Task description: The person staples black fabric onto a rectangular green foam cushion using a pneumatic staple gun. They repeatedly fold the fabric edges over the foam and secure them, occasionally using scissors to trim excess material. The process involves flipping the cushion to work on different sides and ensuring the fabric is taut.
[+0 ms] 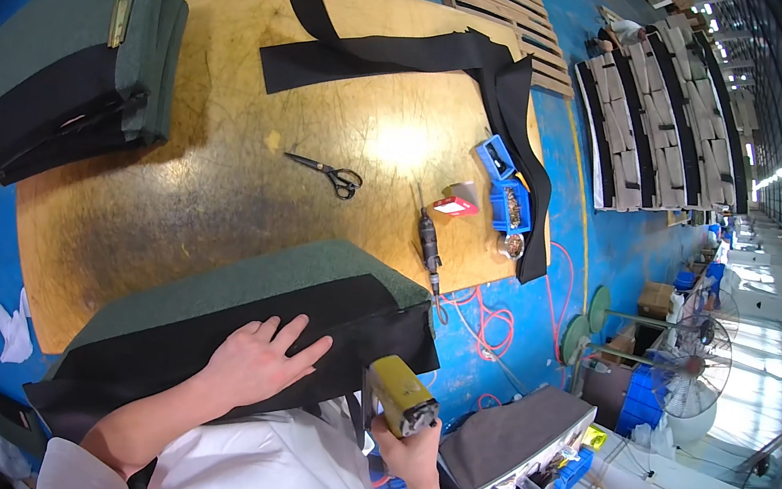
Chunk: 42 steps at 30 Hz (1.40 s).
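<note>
A scuffed golden-brown wooden tabletop (229,180) stands above a blue floor (600,266) in a long hall. Along its near edge lies a green-and-black fabric-covered panel (195,335); the left hand (257,361) rests spread-fingered on its black part, the right hand (413,453) grasping a boxy olive-yellow tool (401,396) near its right end.

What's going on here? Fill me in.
A person's left hand rests spread on a green-and-black panel at the near edge of the table. The right hand grips a yellow handheld tool by the panel's right end; whether they touch is unclear. Scissors lie on the table beyond, and similar panels are stacked at its left.
</note>
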{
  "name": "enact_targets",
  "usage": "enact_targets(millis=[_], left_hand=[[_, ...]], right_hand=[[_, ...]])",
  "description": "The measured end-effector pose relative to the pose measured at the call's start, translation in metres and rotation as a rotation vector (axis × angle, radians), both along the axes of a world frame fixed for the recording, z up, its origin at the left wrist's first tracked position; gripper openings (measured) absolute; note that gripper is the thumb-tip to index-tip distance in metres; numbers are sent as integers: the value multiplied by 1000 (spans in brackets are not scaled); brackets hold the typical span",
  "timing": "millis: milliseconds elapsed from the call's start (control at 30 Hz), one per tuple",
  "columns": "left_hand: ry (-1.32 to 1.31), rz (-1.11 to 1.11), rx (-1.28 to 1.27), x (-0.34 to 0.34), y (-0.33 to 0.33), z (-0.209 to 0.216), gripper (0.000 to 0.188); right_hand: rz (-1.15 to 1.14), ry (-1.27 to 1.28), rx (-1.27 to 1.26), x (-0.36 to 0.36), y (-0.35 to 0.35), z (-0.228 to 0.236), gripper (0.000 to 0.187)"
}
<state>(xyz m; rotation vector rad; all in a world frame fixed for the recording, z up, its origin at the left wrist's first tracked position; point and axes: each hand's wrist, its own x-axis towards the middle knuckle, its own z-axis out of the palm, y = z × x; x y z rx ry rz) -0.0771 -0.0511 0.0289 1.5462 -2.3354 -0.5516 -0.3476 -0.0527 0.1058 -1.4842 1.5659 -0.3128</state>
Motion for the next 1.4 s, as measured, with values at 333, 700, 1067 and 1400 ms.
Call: enact_targets(millis=[333, 700, 1067, 1400], left_hand=[[-218, 70, -209, -66, -35, 15, 43], [-189, 264, -146, -91, -46, 20, 31], [-193, 333, -85, -103, -42, 27, 22], [165, 309, 130, -114, -114, 22, 32]], right_hand=[[-112, 7, -9, -40, 7, 0, 19], [31, -8, -93, -61, -11, -28, 50], [54, -132, -62, -78, -40, -29, 47], [147, -79, -6, -106, -54, -39, 55]])
